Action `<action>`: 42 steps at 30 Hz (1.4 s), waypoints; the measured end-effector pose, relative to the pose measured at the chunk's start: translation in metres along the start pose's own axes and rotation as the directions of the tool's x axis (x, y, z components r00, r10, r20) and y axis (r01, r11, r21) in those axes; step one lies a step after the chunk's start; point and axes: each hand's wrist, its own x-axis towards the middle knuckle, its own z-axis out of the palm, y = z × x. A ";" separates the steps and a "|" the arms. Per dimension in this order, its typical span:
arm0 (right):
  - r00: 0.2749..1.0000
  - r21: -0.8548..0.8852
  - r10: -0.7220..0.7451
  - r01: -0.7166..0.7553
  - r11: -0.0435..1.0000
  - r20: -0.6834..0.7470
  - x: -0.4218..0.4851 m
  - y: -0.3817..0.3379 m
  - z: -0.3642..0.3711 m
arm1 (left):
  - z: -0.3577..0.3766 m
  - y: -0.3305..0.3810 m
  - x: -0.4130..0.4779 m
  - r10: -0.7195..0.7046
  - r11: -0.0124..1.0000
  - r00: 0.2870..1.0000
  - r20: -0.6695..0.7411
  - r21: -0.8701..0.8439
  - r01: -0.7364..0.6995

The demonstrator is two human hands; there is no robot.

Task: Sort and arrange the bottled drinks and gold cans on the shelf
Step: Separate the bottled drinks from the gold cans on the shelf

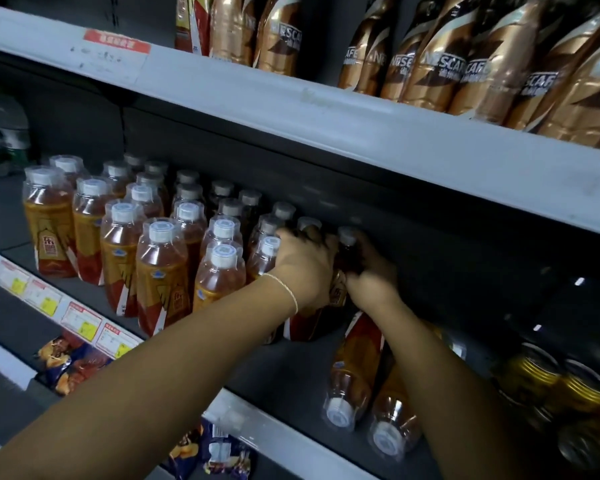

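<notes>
Left hand, string at wrist, wraps upright bottle mid-shelf, at right end of standing bottle rows. Right hand clasps same bottle from other side, fingers curled near its neck. Two lying bottles near shelf front edge, caps outward, under right forearm. Gold cans toward shelf's right end. Coffee bottles on upper shelf.

Dark back panel, dim light

Grey shelf — upright bottles, toppled bottles, gold cans
</notes>
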 end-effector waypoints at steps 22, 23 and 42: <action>0.967 -0.338 0.200 -0.138 0.931 0.156 -0.100 0.050 -0.192 | -0.080 0.109 -0.038 0.084 0.996 0.992 -0.099 -0.011 -0.085; 0.964 -0.355 0.218 -0.153 0.922 0.153 -0.110 0.059 -0.210 | -0.087 0.127 -0.040 0.117 0.988 0.982 -0.150 -0.085 -0.131; 0.883 -0.323 0.454 -0.466 0.824 -0.117 -0.293 0.270 -0.470 | -0.161 0.459 -0.061 0.476 0.669 0.828 -0.296 -0.488 -0.560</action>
